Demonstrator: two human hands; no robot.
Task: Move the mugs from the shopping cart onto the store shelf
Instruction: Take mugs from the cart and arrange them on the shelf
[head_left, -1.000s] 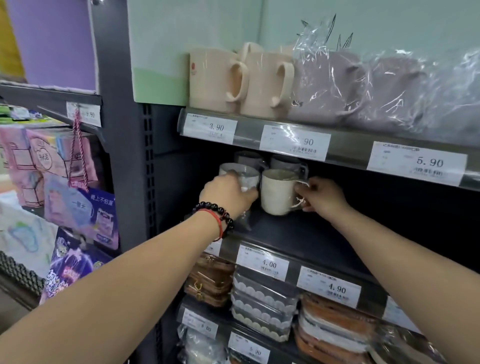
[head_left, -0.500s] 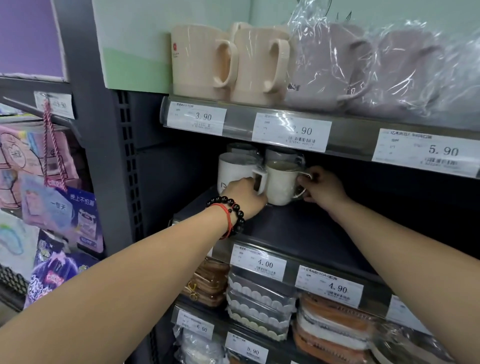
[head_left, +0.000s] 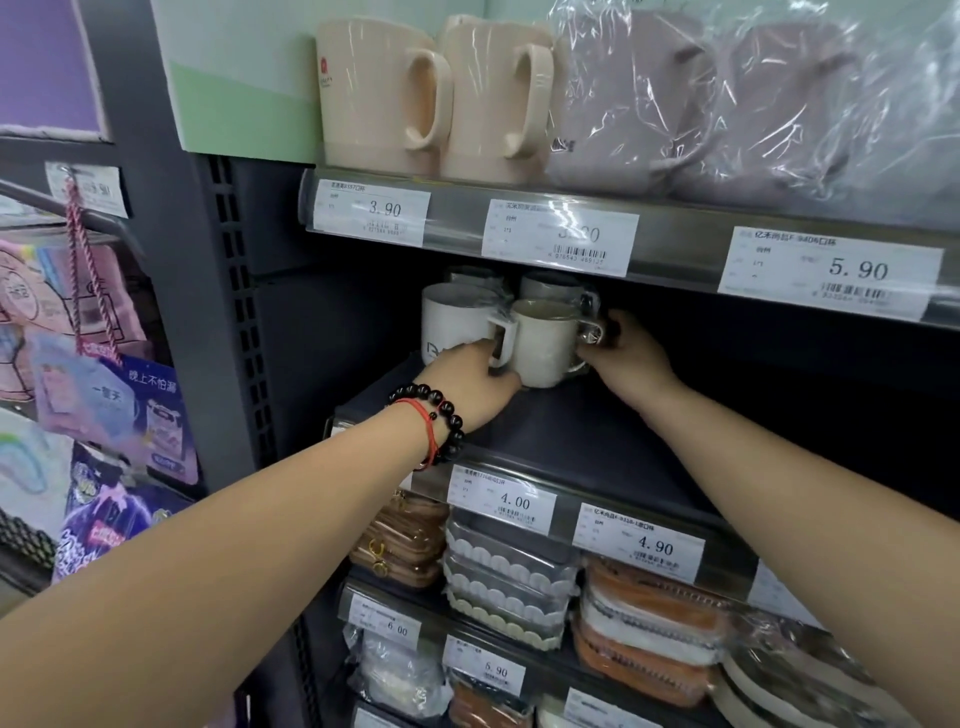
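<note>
Left hand (head_left: 475, 376) grips the white mug (head_left: 452, 325) by its handle; right hand (head_left: 621, 358) grips the cream mug (head_left: 543, 340) just beside it, seating both on the shelf (head_left: 571, 431) for a tight row.

We are reaching into the dark grey metal store shelf (head_left: 597, 431). Our left hand (head_left: 467, 384) is touching the handle of a white ceramic mug (head_left: 452, 327), while our right hand (head_left: 623, 358) is gripping the handle of a cream ceramic mug (head_left: 545, 343) standing just beside it.
</note>
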